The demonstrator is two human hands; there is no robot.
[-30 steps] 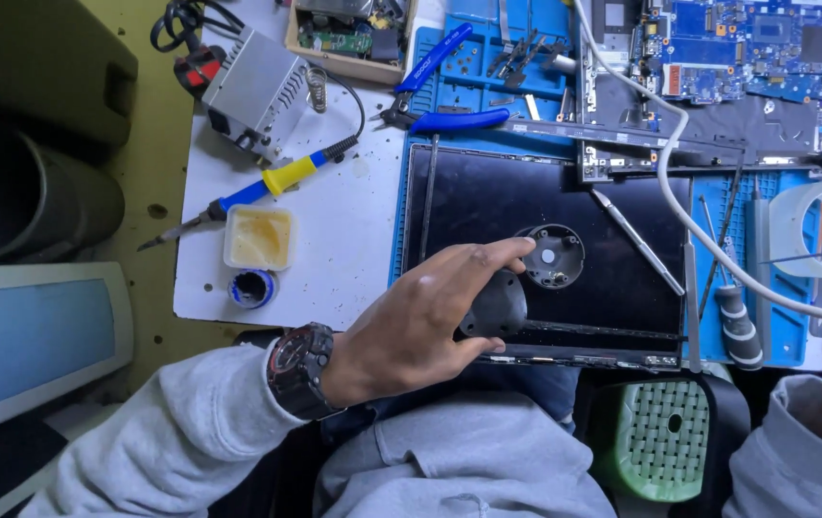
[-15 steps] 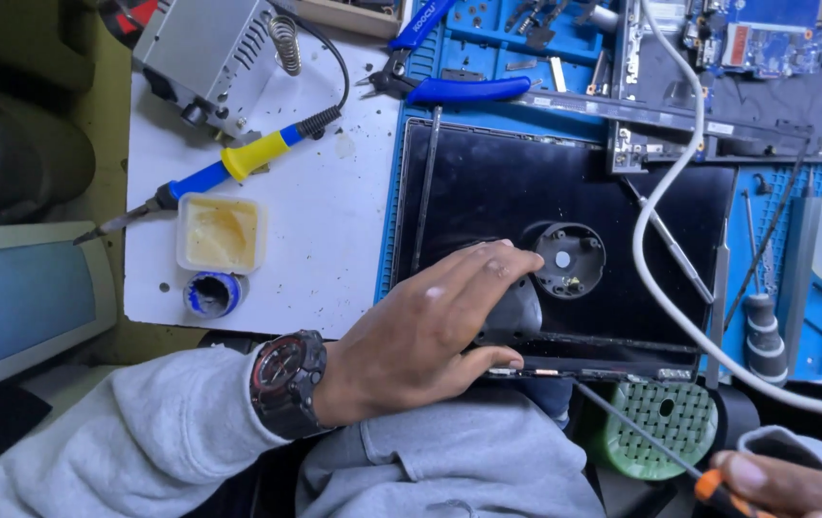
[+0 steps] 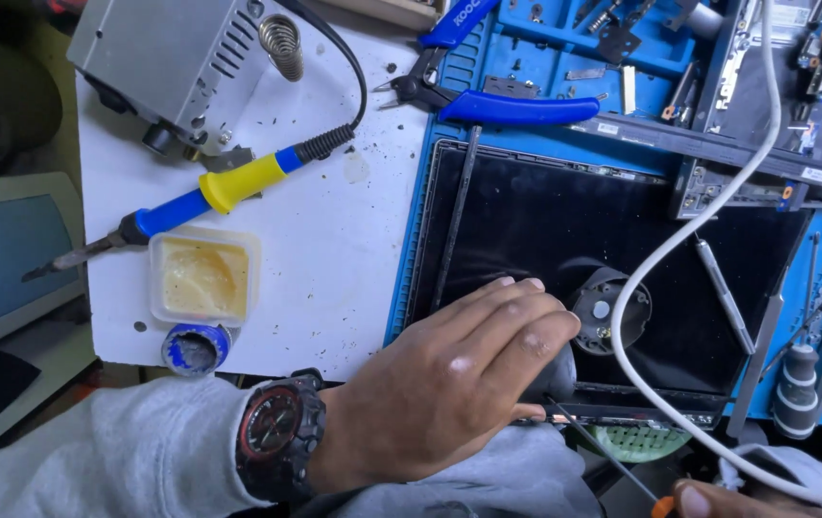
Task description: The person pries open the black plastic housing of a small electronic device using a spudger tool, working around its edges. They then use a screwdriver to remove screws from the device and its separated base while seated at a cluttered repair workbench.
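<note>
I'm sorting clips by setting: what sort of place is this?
Most likely an electronics repair bench. A blue-and-yellow soldering iron lies beside its grey station, with a tub of flux near it, and the left hand rests on an opened dark laptop panel on a blue work mat.

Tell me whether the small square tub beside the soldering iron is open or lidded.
Open: the tub has no lid on it, and its yellowish paste shows from above.
</note>
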